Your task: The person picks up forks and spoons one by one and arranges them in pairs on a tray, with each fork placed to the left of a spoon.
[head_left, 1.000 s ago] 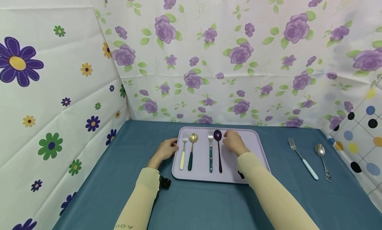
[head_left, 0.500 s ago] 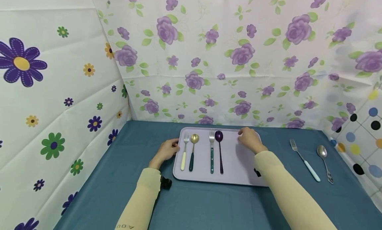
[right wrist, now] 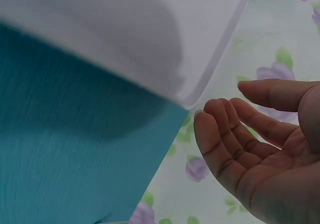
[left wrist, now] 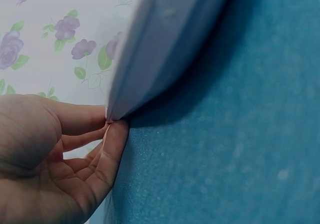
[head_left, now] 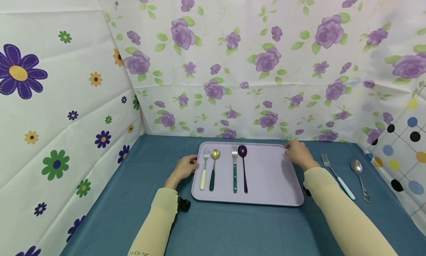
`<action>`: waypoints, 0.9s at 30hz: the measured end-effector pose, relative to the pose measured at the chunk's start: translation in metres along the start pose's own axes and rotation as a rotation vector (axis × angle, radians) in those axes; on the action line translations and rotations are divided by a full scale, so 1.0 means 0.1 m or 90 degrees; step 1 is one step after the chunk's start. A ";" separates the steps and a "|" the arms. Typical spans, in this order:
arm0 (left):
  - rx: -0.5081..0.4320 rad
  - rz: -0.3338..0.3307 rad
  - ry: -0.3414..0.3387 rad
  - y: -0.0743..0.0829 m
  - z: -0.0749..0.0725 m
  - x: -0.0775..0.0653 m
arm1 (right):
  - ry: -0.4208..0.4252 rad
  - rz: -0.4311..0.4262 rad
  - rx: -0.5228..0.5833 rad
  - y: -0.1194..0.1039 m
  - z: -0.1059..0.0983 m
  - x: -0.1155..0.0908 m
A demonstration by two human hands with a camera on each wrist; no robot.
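A pale lilac tray [head_left: 273, 174] lies on the blue cloth. At its left rim, my left hand [head_left: 184, 167] pinches the edge between thumb and fingers, as the left wrist view confirms. My right hand [head_left: 299, 154] is by the tray's far right corner; in the right wrist view its loosely bent fingers [right wrist: 220, 154] are apart from the thumb and hold nothing. On the tray lie a fork with a cream handle [head_left: 203, 179], a gold spoon with a dark green handle [head_left: 212, 179], a fork with a green handle [head_left: 235, 177] and a dark purple spoon [head_left: 242, 151].
To the right of the tray, a fork with a pale blue handle [head_left: 346, 188] and a silver spoon [head_left: 357, 167] lie on the cloth [head_left: 239, 230]. Floral sheets [head_left: 216, 112] rise behind and at the left; a dotted sheet [head_left: 416, 171] borders the right.
My right hand has moved rightward from beside the purple spoon, across the tray, to its right edge. The left hand stays at the left rim, and the cutlery has not moved.
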State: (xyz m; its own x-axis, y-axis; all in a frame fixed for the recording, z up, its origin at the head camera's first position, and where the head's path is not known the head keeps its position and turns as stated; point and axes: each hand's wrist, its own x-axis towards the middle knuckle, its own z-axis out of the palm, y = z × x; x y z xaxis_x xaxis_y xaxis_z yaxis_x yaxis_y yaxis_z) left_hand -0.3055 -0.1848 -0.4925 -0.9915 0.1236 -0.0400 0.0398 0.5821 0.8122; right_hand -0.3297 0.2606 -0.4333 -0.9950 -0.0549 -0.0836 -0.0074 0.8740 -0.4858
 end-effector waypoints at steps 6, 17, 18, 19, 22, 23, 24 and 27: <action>0.001 0.008 -0.001 -0.01 0.00 0.00 | -0.006 0.008 -0.013 0.17 -0.06 0.01; -0.004 0.010 0.000 0.01 0.00 0.00 | -0.030 0.031 -0.024 0.49 -0.16 -0.04; -0.003 0.008 0.001 0.01 0.00 0.00 | -0.032 0.032 -0.027 0.52 -0.18 -0.05; -0.003 0.007 0.001 0.01 0.00 -0.01 | -0.034 0.035 -0.028 0.55 -0.19 -0.06; 0.002 0.009 0.003 0.00 -0.01 0.00 | -0.036 0.037 -0.033 0.62 -0.24 -0.10; 0.003 0.010 0.003 0.00 -0.01 0.00 | -0.035 0.038 -0.033 0.65 -0.26 -0.11; 0.003 0.010 0.003 0.00 -0.01 0.00 | -0.034 0.038 -0.033 0.68 -0.27 -0.12; 0.004 0.011 0.001 -0.01 -0.01 0.00 | -0.032 0.038 -0.034 0.75 -0.31 -0.14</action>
State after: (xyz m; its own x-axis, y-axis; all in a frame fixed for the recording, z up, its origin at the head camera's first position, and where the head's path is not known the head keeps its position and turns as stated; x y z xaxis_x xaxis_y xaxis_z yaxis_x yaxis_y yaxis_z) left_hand -0.3054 -0.1864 -0.4927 -0.9910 0.1318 -0.0253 0.0572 0.5855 0.8086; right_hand -0.3197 0.3423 -0.4418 -0.9876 -0.0254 -0.1549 0.0445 0.9012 -0.4312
